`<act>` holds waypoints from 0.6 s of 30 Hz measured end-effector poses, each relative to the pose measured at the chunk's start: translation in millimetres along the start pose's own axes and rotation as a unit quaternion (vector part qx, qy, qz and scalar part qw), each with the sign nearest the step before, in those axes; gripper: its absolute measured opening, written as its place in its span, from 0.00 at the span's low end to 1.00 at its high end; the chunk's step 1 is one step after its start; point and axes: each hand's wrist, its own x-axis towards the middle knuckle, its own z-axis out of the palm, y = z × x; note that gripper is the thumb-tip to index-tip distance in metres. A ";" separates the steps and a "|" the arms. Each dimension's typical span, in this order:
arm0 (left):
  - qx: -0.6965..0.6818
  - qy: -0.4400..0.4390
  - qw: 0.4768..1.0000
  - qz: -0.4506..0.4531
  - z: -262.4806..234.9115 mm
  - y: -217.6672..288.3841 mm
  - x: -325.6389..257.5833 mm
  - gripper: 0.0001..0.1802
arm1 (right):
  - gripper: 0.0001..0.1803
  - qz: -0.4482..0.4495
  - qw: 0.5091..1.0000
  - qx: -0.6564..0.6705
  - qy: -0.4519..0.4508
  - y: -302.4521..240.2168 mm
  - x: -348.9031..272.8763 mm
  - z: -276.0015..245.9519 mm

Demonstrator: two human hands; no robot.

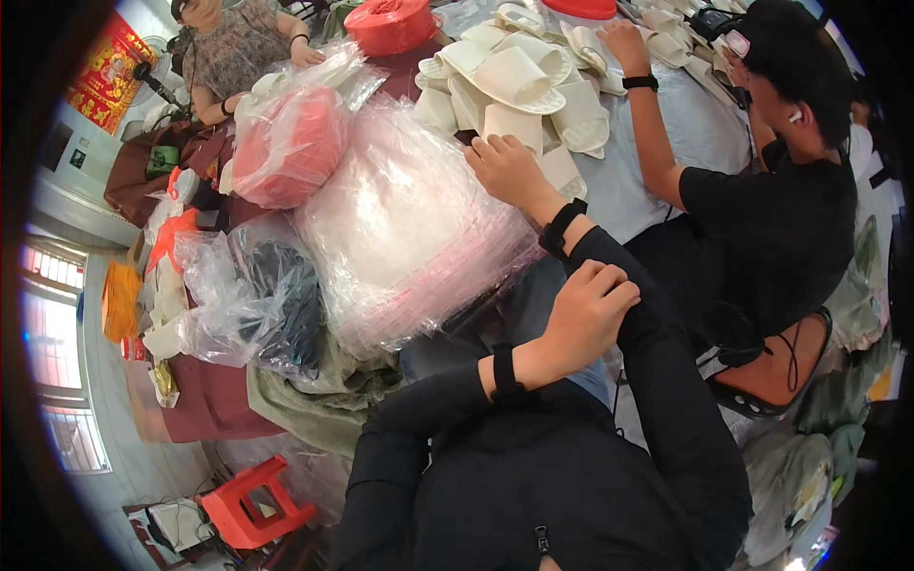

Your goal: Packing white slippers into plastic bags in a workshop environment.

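Observation:
My left hand (pixel 583 322) is closed, its fingers curled against the black sleeve (pixel 614 276) of my right forearm. Whether it grips the cloth or something small is hidden. Reaching forward, my right hand (pixel 514 176) is closed with a small black object (pixel 466 137) at its fingertips, too little of it showing to name. Just beyond that hand, cream slippers (pixel 519 81) lie in a loose pile. A large bundle of clear plastic bags (pixel 409 209) with a pink-striped edge lies to the left of my right hand.
Red material in clear plastic (pixel 290 147) and a roll of red plastic twine (pixel 390 24) lie beyond the bags. At right sits a co-worker in black (pixel 771 209); another person (pixel 238 52) is at far left. A red stool (pixel 255 502) stands lower left.

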 end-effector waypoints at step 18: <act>-0.439 -0.178 0.827 -0.302 -31.7 16.0 -10.3 0.04 | 0.10 0.502 0.801 0.260 0.197 75.7 5.5 17.2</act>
